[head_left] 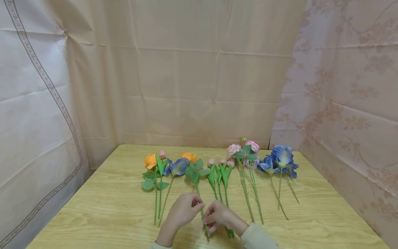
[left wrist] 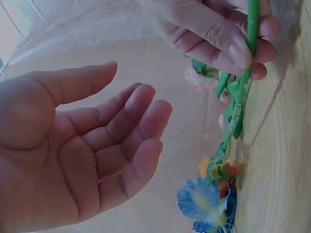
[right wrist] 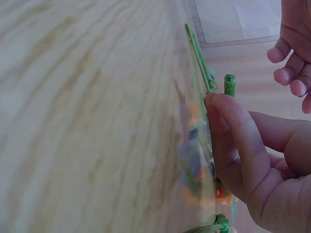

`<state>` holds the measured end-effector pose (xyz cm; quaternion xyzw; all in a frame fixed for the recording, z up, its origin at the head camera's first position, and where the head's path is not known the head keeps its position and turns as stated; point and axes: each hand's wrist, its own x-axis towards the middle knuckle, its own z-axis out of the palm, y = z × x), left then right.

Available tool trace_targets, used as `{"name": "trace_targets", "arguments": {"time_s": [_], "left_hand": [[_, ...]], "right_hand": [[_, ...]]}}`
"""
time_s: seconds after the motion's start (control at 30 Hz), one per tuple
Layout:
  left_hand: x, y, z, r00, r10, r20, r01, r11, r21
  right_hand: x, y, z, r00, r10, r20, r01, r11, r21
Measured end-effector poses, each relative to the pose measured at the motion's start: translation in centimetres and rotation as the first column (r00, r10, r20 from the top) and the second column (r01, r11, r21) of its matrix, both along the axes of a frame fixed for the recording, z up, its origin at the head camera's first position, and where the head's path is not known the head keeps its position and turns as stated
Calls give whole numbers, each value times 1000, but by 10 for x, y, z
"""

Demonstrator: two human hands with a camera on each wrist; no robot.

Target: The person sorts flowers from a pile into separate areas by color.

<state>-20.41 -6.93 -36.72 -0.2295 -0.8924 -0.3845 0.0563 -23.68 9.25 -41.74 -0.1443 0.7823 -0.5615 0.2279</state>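
Near the front of the table, my right hand (head_left: 219,214) pinches the lower green stem (head_left: 202,213) of an orange rose. Its bloom (head_left: 190,157) and green leaves (head_left: 195,173) point to the back of the table. In the left wrist view the stem (left wrist: 251,29) runs between the fingers and thumb of the right hand (left wrist: 214,36). The cut stem end (right wrist: 230,85) pokes out past the fingertips in the right wrist view. My left hand (head_left: 185,210) hovers just left of the stem, fingers loosely bent, palm (left wrist: 63,160) holding nothing.
Left of the hands lie another orange rose (head_left: 150,161), a pink tulip (head_left: 162,154) and a blue iris (head_left: 178,167). To the right are three pink tulips (head_left: 222,162), pale pink flowers (head_left: 234,150) and several blue irises (head_left: 282,156). Curtains (head_left: 199,76) enclose the wooden table (head_left: 102,207).
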Motion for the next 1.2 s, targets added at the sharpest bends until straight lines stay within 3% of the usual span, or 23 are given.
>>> {"name": "trace_targets", "arguments": {"time_s": [0.93,1.07,1.2], "left_hand": [[-5,-3,-5,999,-10,43,11,1000,-16],[-11,-9,-8,999,40,21,-39,999,-35],[-18,-18,-8,987,159,-19,-159,985,-66]], "right_hand": [[3,5,3,999,34,9,-35,999,30],[4,6,4,999,54,5,-55,998,27],[4,8,6,998,70,2,-70,997,15]]}}
